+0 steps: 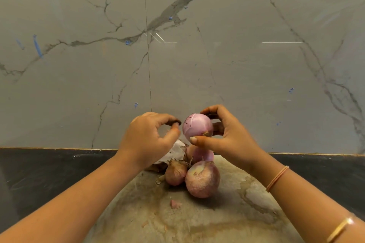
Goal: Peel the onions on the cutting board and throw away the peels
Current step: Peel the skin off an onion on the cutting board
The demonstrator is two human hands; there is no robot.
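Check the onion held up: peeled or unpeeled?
Mostly peeled: the onion in the right hand shows smooth pink flesh, one dry scrap left.

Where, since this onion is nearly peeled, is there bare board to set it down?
Free: near half of the cutting board, before the large onion, bar one peel scrap; also its right side beside that onion. Crowded: the far edge, with small onion and peels.

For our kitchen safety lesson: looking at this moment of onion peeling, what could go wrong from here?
1. The right hand holds the peeled onion by fingertips only, above the board; smooth, it may slip from that grip.
2. The big onion lies loose on the board and might roll if struck.
3. A peel scrap lies apart from the peel pile and may be missed at cleanup.
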